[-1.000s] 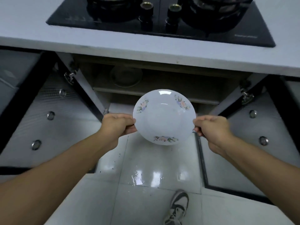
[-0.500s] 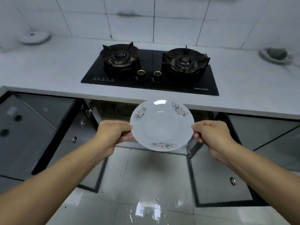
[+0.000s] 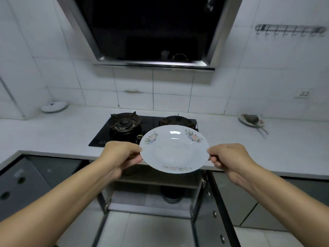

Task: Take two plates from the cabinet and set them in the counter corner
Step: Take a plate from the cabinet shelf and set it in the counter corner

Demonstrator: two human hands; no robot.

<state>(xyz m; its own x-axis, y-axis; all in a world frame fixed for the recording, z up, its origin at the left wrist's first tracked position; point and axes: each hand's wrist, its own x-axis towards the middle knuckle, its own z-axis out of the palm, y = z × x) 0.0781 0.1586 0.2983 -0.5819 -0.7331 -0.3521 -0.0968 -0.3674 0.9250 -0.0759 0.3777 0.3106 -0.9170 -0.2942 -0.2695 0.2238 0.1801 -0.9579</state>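
Observation:
A white plate (image 3: 173, 150) with flower prints on its rim is held in the air in front of the counter edge, tilted a little toward me. My left hand (image 3: 119, 154) grips its left rim and my right hand (image 3: 229, 156) grips its right rim. Whether a second plate lies stacked under it cannot be seen. Below, the cabinet (image 3: 151, 191) under the stove stands with both doors open; a dark round object sits on its floor. Another white dish (image 3: 53, 106) rests in the far left counter corner.
A black two-burner gas stove (image 3: 124, 129) is set in the white counter (image 3: 53, 136), under a range hood (image 3: 151, 32). At the back right sits a dish with a dark object and a utensil (image 3: 252, 121). A hook rail (image 3: 288, 31) hangs on the tiled wall.
My view has swung up from the floor and cabinet to the counter, wall and hood. Both hands have lifted the plate from cabinet height to counter height.

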